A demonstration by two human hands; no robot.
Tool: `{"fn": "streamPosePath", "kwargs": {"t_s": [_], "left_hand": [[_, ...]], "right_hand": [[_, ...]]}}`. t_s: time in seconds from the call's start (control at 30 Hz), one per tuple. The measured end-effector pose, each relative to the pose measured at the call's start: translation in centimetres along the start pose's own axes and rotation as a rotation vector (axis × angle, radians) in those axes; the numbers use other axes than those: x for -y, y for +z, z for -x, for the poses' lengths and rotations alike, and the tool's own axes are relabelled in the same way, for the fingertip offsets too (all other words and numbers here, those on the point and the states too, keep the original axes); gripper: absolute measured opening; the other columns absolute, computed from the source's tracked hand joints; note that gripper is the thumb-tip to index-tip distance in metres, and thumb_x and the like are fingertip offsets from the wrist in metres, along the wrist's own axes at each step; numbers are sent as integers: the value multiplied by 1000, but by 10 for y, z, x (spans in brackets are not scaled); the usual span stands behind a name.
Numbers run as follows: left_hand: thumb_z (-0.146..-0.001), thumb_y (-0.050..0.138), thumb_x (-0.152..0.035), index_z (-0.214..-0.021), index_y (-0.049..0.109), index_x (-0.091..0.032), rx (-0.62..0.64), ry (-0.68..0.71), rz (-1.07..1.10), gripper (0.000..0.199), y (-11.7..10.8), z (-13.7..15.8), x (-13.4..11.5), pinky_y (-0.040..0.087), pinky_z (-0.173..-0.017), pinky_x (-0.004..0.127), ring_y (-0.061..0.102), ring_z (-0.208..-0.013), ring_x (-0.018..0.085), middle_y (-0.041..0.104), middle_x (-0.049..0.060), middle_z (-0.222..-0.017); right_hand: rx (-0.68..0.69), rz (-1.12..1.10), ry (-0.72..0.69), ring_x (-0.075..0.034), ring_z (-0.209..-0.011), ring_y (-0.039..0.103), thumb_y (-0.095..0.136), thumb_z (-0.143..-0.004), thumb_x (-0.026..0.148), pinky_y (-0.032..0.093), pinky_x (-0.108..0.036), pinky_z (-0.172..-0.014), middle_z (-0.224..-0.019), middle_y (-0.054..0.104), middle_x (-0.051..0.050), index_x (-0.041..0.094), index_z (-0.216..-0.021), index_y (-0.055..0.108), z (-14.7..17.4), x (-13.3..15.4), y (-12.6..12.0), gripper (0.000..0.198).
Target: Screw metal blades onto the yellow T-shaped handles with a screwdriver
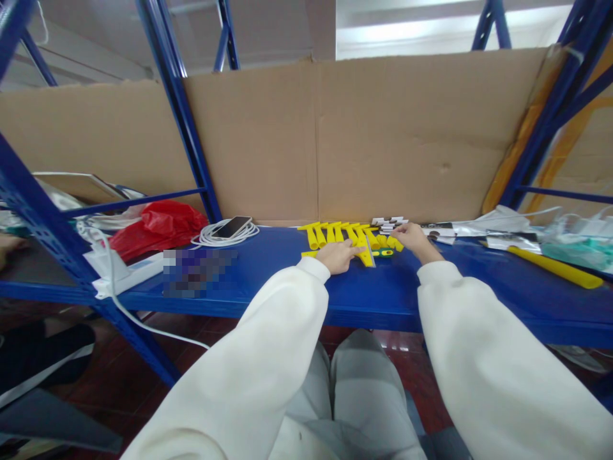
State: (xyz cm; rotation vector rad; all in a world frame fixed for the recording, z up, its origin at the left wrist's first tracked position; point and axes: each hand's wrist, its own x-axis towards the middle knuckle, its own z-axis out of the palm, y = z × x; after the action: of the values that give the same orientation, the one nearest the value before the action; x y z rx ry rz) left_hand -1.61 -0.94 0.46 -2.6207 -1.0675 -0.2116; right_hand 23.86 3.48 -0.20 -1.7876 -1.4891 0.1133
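Observation:
My left hand [338, 257] is closed around a yellow scraper [366, 257]. The scraper's wide head, with a thin grey blade along its edge, sticks out to the right of my fingers, and a bit of yellow shows left of the hand. Behind it, several yellow scraper handles [322, 236] lie side by side in a row. My right hand [410, 237] is pinched just above small yellow pieces [395, 243]; what its fingertips hold is too small to make out. Between the hands lies a green-and-yellow tool [383, 253].
Black-and-white strips [390, 222] lie behind the pieces on the blue shelf [268, 275]. A phone [233, 226] rests on a coiled white cable [205, 239], beside a red bag [160, 227]. Rightward are silvery packets [514, 241] and a long yellow object [555, 265]. Cardboard [383, 140] stands behind.

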Motion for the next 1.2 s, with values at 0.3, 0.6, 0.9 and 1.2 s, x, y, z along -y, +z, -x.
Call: {"fn": "streamPosePath", "kwargs": {"t_s": [0.3, 0.6, 0.9, 1.2], "left_hand": [[-101, 40, -20, -149, 52, -32, -5, 23, -10, 51, -3, 0, -3, 54, -89, 34, 68, -108, 25, 62, 12, -120], [-101, 39, -20, -150, 52, -31, 4, 40, -29, 51, -7, 1, -6, 54, -89, 33, 68, -109, 25, 63, 12, -122], [-101, 39, -20, -148, 53, -31, -15, 65, -18, 50, -4, 0, -4, 54, -88, 36, 67, -107, 26, 62, 12, -121], [-101, 38, -20, -149, 52, -29, -39, 60, -42, 50, -1, -1, -4, 54, -86, 35, 67, -106, 25, 62, 13, -120]], "right_hand": [[188, -328, -334, -20, -91, 66, 65, -68, 15, 50, -37, -96, -81, 70, -2, 21, -56, 64, 25, 45, 18, 13], [180, -308, -311, -21, -88, 66, 64, -69, 15, 52, -36, -93, -78, 69, -2, 21, -56, 62, 25, 42, 22, 14], [195, -309, -313, -21, -80, 66, 61, -69, 17, 54, -35, -86, -71, 71, -2, 20, -57, 64, 24, 42, 23, 12], [140, -292, -188, -20, -78, 66, 62, -68, 13, 53, -35, -86, -71, 70, -2, 18, -59, 65, 26, 46, 28, 11]]}}
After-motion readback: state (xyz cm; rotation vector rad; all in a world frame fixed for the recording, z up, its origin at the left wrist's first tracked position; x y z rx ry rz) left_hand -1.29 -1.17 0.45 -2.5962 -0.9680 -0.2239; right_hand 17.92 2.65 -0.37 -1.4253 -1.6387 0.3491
